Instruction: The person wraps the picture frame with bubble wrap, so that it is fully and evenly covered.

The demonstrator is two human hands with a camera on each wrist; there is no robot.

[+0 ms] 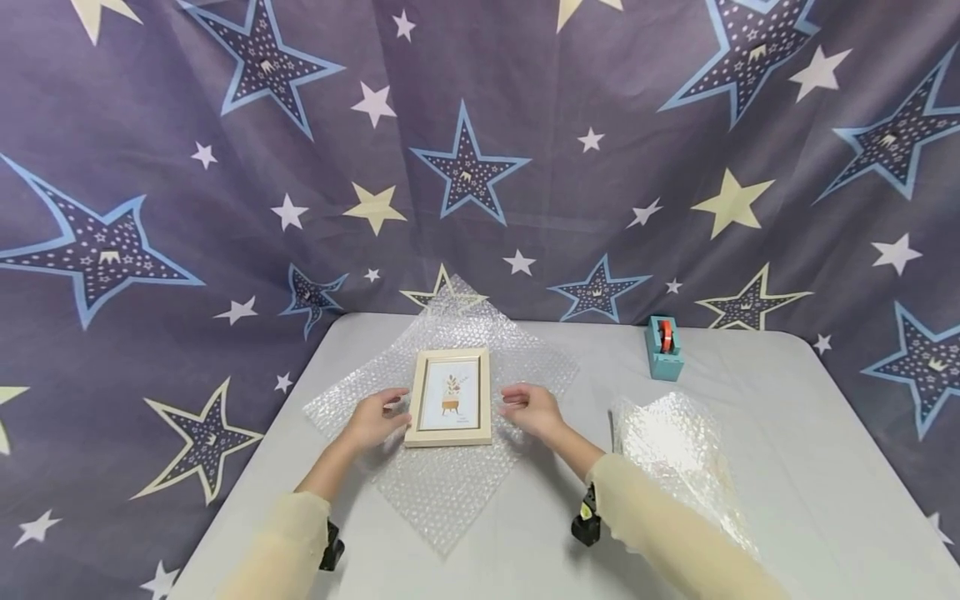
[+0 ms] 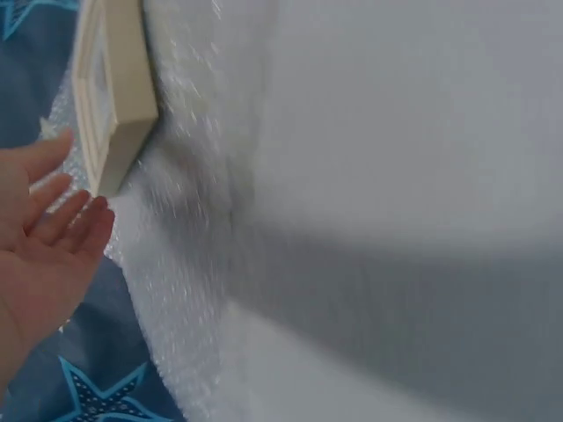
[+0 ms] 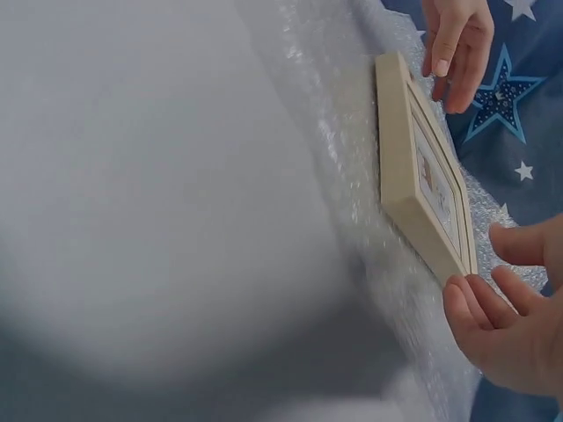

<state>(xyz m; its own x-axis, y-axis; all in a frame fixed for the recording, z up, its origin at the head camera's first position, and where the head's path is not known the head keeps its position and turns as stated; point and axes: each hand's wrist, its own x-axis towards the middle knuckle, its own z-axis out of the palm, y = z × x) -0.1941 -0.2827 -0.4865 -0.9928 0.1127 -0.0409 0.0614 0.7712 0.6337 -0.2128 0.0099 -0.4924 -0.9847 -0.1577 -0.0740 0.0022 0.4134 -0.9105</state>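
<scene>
A cream picture frame [image 1: 486,400] with a print of a potted plant lies face up on a sheet of bubble wrap [image 1: 442,492], which is turned cornerwise on the table. At the frame's left side is my left hand [image 1: 375,418], its fingers relaxed and fingertips close to the edge. My right hand [image 1: 534,410] is just off the right side, fingers loosely bent with nothing between them. In the left wrist view the left hand [image 2: 53,237] has its palm turned toward the frame [image 2: 132,88]. The right wrist view has both hands flanking the frame [image 3: 400,158].
A teal tape dispenser [image 1: 665,354] with a red roll stands toward the back right of the white table [image 1: 810,467]. More clear wrap [image 1: 675,442] lies to the right, partly behind my right sleeve. A star-patterned cloth [image 1: 480,242] hangs behind the table.
</scene>
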